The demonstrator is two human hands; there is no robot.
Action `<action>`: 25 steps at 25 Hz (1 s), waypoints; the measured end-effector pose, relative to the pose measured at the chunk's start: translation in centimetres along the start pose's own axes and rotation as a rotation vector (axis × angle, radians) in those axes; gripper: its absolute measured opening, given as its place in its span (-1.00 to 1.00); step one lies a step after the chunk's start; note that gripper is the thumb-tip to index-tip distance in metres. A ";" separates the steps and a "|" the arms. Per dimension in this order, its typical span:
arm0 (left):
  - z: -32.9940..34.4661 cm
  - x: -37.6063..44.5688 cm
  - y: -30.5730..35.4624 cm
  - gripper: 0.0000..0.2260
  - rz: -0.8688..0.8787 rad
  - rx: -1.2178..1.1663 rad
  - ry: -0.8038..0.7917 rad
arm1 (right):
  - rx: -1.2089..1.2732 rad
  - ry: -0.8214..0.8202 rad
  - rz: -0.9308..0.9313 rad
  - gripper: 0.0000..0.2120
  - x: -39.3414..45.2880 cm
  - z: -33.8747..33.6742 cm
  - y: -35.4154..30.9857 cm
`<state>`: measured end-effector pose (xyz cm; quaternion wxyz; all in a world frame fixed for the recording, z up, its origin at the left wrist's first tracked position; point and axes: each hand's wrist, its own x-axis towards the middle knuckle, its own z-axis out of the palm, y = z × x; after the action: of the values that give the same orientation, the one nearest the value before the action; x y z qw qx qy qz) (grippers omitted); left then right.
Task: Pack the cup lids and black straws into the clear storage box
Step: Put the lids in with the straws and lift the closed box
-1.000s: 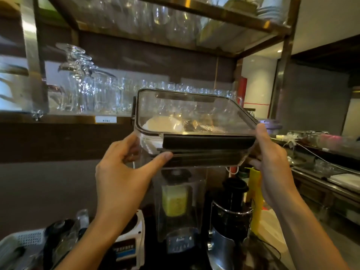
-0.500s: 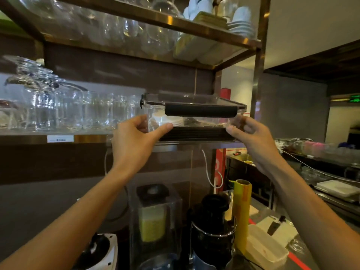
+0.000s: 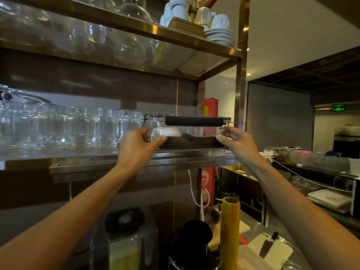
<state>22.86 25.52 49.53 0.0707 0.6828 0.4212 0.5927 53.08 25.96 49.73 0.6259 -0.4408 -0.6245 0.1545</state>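
- The clear storage box [image 3: 187, 133] sits at the centre of the frame on the right end of the steel shelf [image 3: 136, 162], its lid on and a black latch [image 3: 193, 121] running along the front edge.
- Inside it, a stack of white cup lids [image 3: 165, 131] shows at the left, and black straws [image 3: 191, 143] lie lengthwise along the bottom.
- The left hand [image 3: 136, 147] grips the box's left end, thumb across the front wall and fingers [image 3: 146, 135] curled around the side.
- The right hand [image 3: 238, 142] holds the right end, thumb on the lower front corner, fingers wrapped behind the wall.
- Rows of clear drinking glasses [image 3: 68, 127] fill the same shelf just left of the box.
- On the shelf above, at the top of the frame, stand glass jars [image 3: 128, 39] and white cups and saucers [image 3: 216, 30].
- Lower down, a blender [image 3: 126, 244], a black juicer [image 3: 194, 242] and a yellow roll of wrap [image 3: 229, 230] stand on the bench [image 3: 276, 228], with a knife [image 3: 267, 244] on a white board [image 3: 272, 250] at the lower right.
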 end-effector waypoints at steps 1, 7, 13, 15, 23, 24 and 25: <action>0.6 0.4 0.0 -0.75 -0.003 0.019 -0.013 | -0.003 -0.005 0.010 -0.72 0.6 -0.1 0.7; 3.6 2.0 -0.3 -0.68 -0.009 0.076 -0.059 | -0.003 -0.025 0.053 -0.70 3.0 -0.5 3.8; 4.7 2.4 -1.6 -0.60 0.011 0.123 -0.071 | -0.040 -0.065 0.081 -0.70 4.4 -0.3 4.6; 4.6 2.5 -1.8 -0.56 0.028 0.144 -0.098 | -0.069 -0.076 0.085 -0.75 4.7 -0.5 4.4; 4.8 2.5 -1.9 -0.45 0.063 0.279 -0.100 | -0.233 0.068 0.035 -0.87 4.4 0.7 4.7; 4.9 2.6 -1.8 -0.46 0.060 0.283 -0.102 | -0.229 0.072 0.032 -0.82 4.4 0.9 4.8; 4.9 2.6 -1.8 -0.47 0.058 0.279 -0.107 | -0.230 0.078 0.047 -0.77 4.4 1.1 4.7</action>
<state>26.09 30.37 48.98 -0.0196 0.7285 0.4754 0.4928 54.54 32.29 48.86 0.5914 -0.5298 -0.6028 0.0789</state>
